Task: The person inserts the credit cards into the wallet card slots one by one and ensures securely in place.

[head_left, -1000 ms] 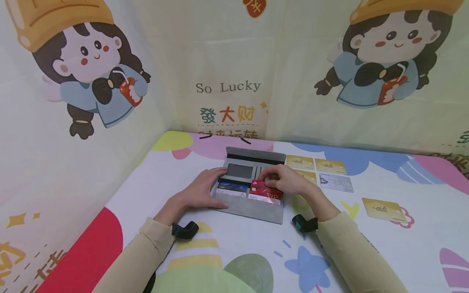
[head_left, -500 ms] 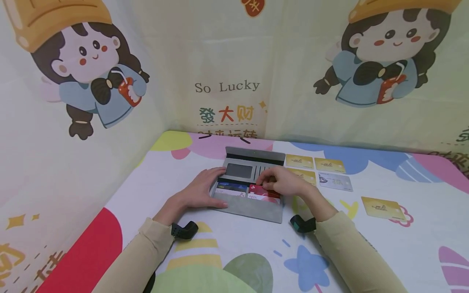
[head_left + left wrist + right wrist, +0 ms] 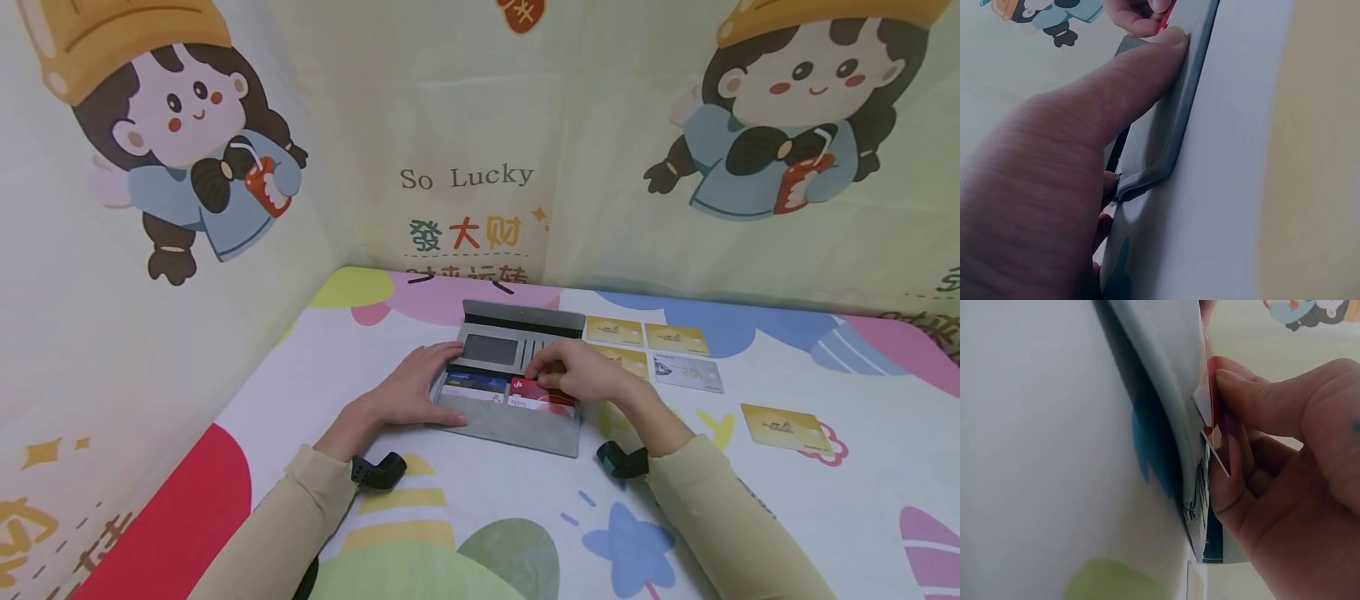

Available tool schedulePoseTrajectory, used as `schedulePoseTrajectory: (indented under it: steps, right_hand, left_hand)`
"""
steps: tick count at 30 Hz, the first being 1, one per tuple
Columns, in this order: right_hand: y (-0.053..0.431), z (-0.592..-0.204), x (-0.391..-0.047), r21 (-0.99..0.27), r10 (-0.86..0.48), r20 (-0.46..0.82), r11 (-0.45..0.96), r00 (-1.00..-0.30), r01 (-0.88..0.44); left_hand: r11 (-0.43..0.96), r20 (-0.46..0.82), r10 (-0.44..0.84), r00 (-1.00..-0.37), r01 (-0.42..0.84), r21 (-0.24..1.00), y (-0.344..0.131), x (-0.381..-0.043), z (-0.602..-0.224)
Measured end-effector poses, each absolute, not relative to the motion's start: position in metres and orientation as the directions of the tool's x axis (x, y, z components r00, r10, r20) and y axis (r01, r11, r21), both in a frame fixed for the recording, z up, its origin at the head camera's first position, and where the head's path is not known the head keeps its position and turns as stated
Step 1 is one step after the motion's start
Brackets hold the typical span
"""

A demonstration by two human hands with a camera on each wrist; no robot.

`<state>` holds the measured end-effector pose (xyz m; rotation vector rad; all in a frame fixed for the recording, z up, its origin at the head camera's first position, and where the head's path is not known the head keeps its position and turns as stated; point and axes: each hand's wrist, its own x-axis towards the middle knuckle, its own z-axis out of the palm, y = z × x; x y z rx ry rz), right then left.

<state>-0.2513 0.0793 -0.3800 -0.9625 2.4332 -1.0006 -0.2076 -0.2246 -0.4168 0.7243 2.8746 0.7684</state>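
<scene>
We have a grey wallet (image 3: 510,429) laid unfolded on the table (image 3: 757,525), mid-scene, flap toward 12 o'clock, near edge toward 6. Fold lines run 9 to 3, right ends dipping slightly toward 4; view is slanted, so we can't tell which side of the whole is longer. Red card (image 3: 532,396) sits in its near panel's right half, long axis matching the folds, lower part tucked in. Right hand (image 3: 585,369), coming from 4 o'clock, pinches the card's far edge between thumb and curled fingers. Left hand (image 3: 416,387) is spread at the wallet's 9 o'clock side, thumb straight across the near panel, fingers along the edge. Blue-and-white card (image 3: 474,387) lies just beside the red one, toward 9.

Three gold cards (image 3: 613,331) lie at 2 o'clock, one partly behind the right hand; silver card (image 3: 687,373) at 3, another gold card (image 3: 783,427) between 3 and 4.

We see a white tablecloth with bright printed shapes, star at 5 o'clock. Cream wall cloth (image 3: 630,250) beyond, "So Lucky" at 12, cartoon figures (image 3: 213,167) toward 10 and 1. Beige sleeves (image 3: 723,517), black wrist cameras (image 3: 378,472).
</scene>
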Motion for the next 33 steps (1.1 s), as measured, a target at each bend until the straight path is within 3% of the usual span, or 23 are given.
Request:
schedulePoseTrajectory:
  steps: [33]
  right_hand:
    - [0.0768, -0.3797, -0.2485, -0.718, -0.77, -0.068, 0.479, -0.634, -0.505]
  left_hand:
    - [0.768, 0.028, 0.455, -0.89, 0.408, 0.495, -0.2235, -0.2056, -0.4141]
